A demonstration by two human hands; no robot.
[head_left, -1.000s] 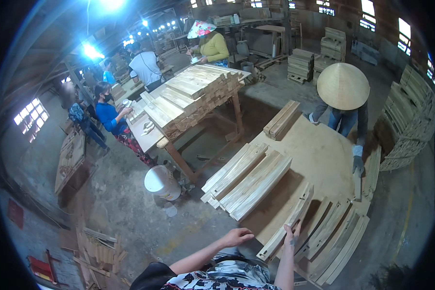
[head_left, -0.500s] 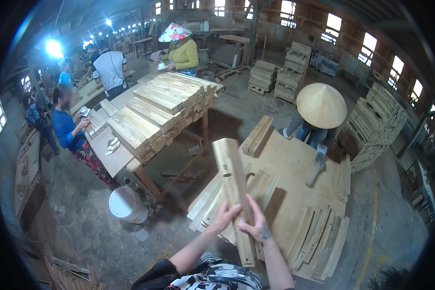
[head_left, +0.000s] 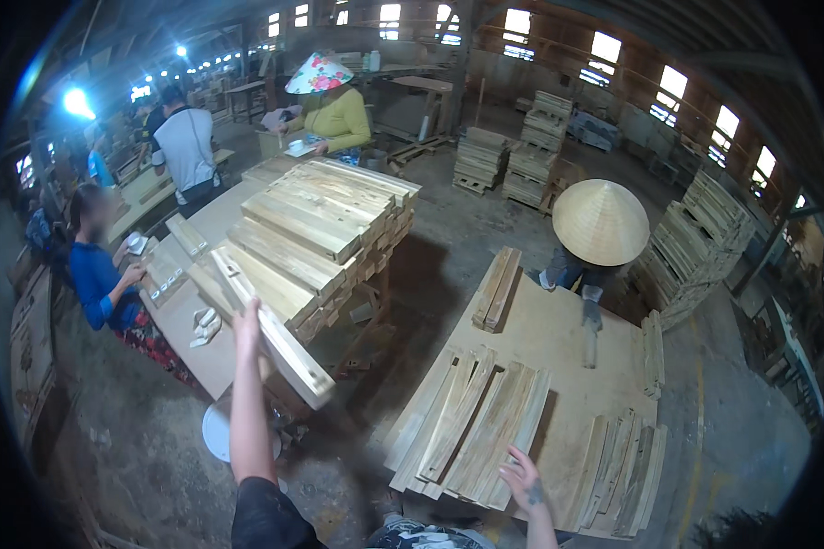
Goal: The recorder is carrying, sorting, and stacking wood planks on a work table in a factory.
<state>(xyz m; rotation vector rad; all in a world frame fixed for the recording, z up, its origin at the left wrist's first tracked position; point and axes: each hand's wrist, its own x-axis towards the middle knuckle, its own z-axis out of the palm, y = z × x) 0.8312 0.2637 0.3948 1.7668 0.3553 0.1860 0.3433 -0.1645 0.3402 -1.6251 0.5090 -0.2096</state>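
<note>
My left hand (head_left: 246, 322) is stretched out to the left and grips a long pale wooden board (head_left: 275, 331), held slanting at the near edge of a tall stack of boards (head_left: 325, 229) on a workbench. My right hand (head_left: 525, 478) hangs low with fingers spread and holds nothing. It hovers over the near end of a row of boards (head_left: 471, 425) lying on a low plywood table (head_left: 558, 334). More boards (head_left: 624, 474) lie to its right.
A person in a conical hat (head_left: 601, 221) crouches at the far side of the plywood table. A person in blue (head_left: 101, 274) sits at the workbench's left, two others stand behind. A white bucket (head_left: 218, 432) stands below. Board piles (head_left: 700, 242) line the right.
The board I held upright in both hands over the low table has swung left to the tall stack, now in my left hand only. My right hand has let go and dropped.
</note>
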